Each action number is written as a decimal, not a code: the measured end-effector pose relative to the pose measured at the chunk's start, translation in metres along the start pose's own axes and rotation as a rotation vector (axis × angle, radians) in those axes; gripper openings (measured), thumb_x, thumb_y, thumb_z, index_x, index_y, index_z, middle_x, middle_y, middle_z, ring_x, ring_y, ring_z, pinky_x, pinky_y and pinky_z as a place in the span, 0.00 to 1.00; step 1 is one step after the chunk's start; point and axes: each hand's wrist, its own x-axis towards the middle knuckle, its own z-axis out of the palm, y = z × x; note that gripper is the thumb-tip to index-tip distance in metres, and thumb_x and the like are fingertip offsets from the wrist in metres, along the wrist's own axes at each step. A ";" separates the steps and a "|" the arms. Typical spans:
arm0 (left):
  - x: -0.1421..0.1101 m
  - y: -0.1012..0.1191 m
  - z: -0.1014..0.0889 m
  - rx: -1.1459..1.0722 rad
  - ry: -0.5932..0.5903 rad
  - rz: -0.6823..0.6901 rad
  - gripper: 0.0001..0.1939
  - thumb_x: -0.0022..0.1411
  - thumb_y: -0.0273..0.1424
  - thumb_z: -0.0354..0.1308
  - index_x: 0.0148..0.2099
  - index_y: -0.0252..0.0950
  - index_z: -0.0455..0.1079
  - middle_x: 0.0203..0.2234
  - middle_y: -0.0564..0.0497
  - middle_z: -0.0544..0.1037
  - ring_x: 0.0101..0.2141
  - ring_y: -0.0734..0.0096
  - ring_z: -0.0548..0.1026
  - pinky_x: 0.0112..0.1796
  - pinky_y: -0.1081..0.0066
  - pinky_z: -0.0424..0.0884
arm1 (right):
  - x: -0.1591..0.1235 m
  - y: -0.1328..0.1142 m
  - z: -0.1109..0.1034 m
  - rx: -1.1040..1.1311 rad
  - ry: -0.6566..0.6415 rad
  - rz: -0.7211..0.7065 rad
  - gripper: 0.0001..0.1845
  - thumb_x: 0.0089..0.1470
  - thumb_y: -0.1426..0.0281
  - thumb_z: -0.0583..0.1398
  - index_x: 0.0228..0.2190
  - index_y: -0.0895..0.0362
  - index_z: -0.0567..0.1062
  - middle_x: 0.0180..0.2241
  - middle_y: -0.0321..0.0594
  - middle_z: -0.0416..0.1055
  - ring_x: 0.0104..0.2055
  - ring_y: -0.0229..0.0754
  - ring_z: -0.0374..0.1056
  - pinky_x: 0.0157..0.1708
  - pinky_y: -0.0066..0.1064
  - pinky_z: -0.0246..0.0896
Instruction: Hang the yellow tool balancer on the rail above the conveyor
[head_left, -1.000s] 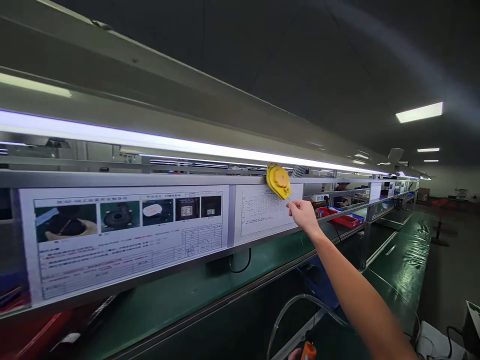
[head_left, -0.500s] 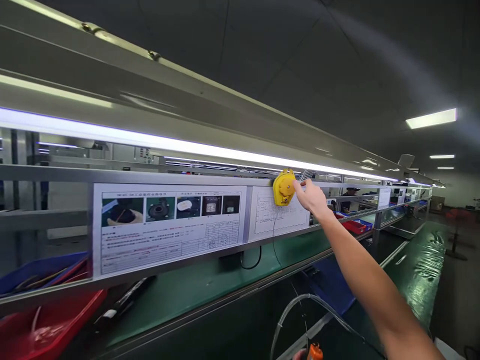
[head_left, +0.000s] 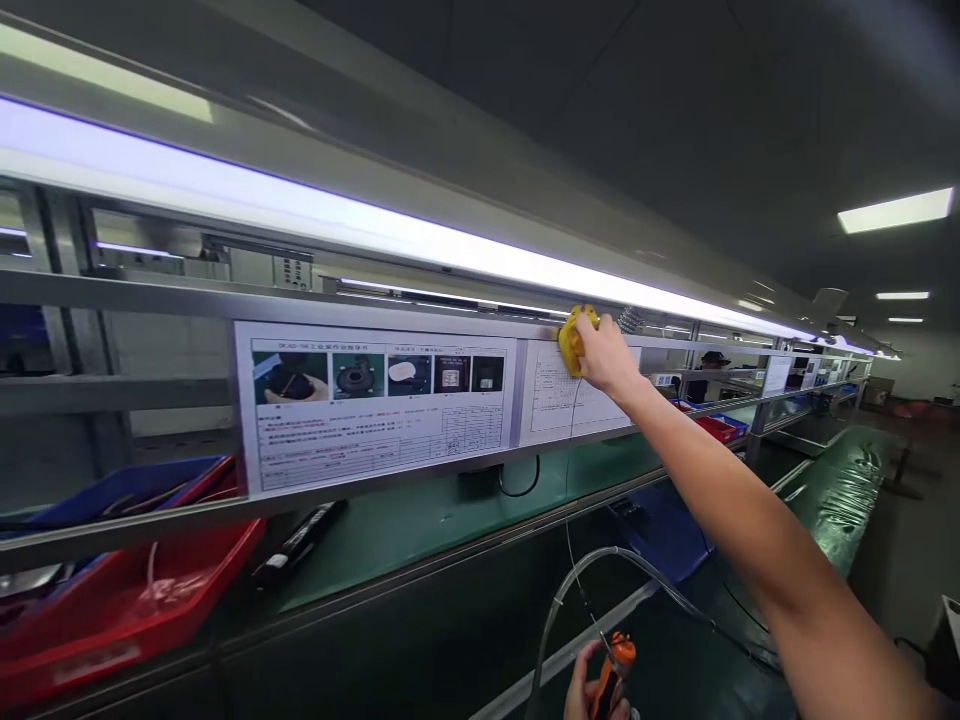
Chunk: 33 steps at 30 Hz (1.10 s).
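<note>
My right hand point(head_left: 606, 355) reaches out to a yellow spring balancer point(head_left: 571, 345) hanging below the lamp, and its fingers are closed around the balancer's near side, covering much of it. From the balancer a thin cable point(head_left: 568, 530) runs down to an orange and black power screwdriver point(head_left: 619, 660) at the bottom edge. My left hand point(head_left: 581, 690) is wrapped around this screwdriver, only partly in view. A clear hose point(head_left: 600, 553) arches beside it.
Instruction sheets point(head_left: 379, 410) hang on the metal rack. A red bin point(head_left: 165, 600) and a blue bin point(head_left: 127, 500) stand at left, near a black tool point(head_left: 300, 545). Green worktops point(head_left: 442, 530) run below the lamp point(head_left: 375, 220). Farther off, a person point(head_left: 709, 370) in a cap is visible.
My right hand has moved farther over the balancer, from its right edge to around it. The view has shifted, bringing the left hand and screwdriver more into sight.
</note>
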 end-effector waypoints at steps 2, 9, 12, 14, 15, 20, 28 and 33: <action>-0.001 0.004 -0.009 0.039 -0.002 0.070 0.56 0.39 0.62 0.76 0.63 0.50 0.54 0.20 0.60 0.57 0.20 0.72 0.55 0.29 0.63 0.55 | -0.005 0.000 0.000 -0.145 0.005 -0.157 0.26 0.59 0.78 0.59 0.58 0.55 0.65 0.59 0.62 0.60 0.58 0.64 0.61 0.46 0.48 0.71; 0.010 0.052 -0.030 0.195 0.075 0.175 0.50 0.50 0.61 0.70 0.66 0.46 0.55 0.26 0.55 0.69 0.27 0.66 0.64 0.35 0.64 0.59 | 0.007 -0.002 -0.012 0.145 0.068 0.309 0.27 0.70 0.50 0.50 0.55 0.60 0.65 0.50 0.62 0.71 0.49 0.63 0.72 0.50 0.55 0.72; 0.014 0.064 -0.032 0.217 0.089 0.087 0.50 0.46 0.62 0.71 0.64 0.47 0.61 0.27 0.54 0.69 0.30 0.61 0.69 0.37 0.63 0.65 | 0.011 -0.002 -0.003 0.382 -0.030 0.491 0.34 0.70 0.45 0.46 0.57 0.62 0.57 0.46 0.61 0.74 0.36 0.53 0.74 0.37 0.48 0.75; 0.017 0.064 -0.035 0.193 0.126 0.079 0.49 0.42 0.62 0.73 0.61 0.47 0.65 0.27 0.53 0.70 0.30 0.61 0.70 0.37 0.63 0.66 | 0.009 -0.002 0.008 0.453 -0.052 0.471 0.34 0.70 0.46 0.43 0.58 0.63 0.54 0.45 0.59 0.74 0.31 0.49 0.72 0.33 0.44 0.74; 0.020 0.062 -0.038 0.158 0.161 0.080 0.47 0.40 0.61 0.74 0.59 0.47 0.66 0.27 0.53 0.71 0.30 0.61 0.71 0.37 0.64 0.66 | 0.006 -0.001 0.013 0.431 -0.033 0.433 0.32 0.71 0.48 0.45 0.59 0.63 0.53 0.45 0.59 0.74 0.33 0.50 0.72 0.36 0.46 0.74; 0.037 0.054 -0.043 0.003 0.158 0.117 0.42 0.42 0.58 0.77 0.54 0.46 0.69 0.30 0.54 0.72 0.30 0.68 0.68 0.35 0.68 0.65 | -0.007 0.019 0.019 -0.135 0.028 -0.143 0.19 0.63 0.75 0.53 0.56 0.60 0.67 0.60 0.69 0.61 0.59 0.67 0.60 0.54 0.56 0.62; 0.069 0.078 -0.022 0.168 -0.193 0.170 0.47 0.54 0.54 0.74 0.67 0.44 0.57 0.29 0.56 0.67 0.28 0.73 0.62 0.32 0.70 0.58 | -0.006 0.032 -0.007 0.118 0.134 0.127 0.27 0.69 0.50 0.51 0.53 0.60 0.64 0.46 0.57 0.75 0.46 0.59 0.71 0.45 0.47 0.69; 0.099 0.064 -0.033 0.114 -0.021 0.028 0.44 0.45 0.61 0.75 0.54 0.41 0.64 0.26 0.58 0.64 0.23 0.77 0.61 0.26 0.73 0.59 | 0.009 0.024 0.001 0.419 -0.035 0.415 0.33 0.65 0.46 0.55 0.55 0.61 0.61 0.51 0.60 0.75 0.46 0.61 0.74 0.47 0.51 0.71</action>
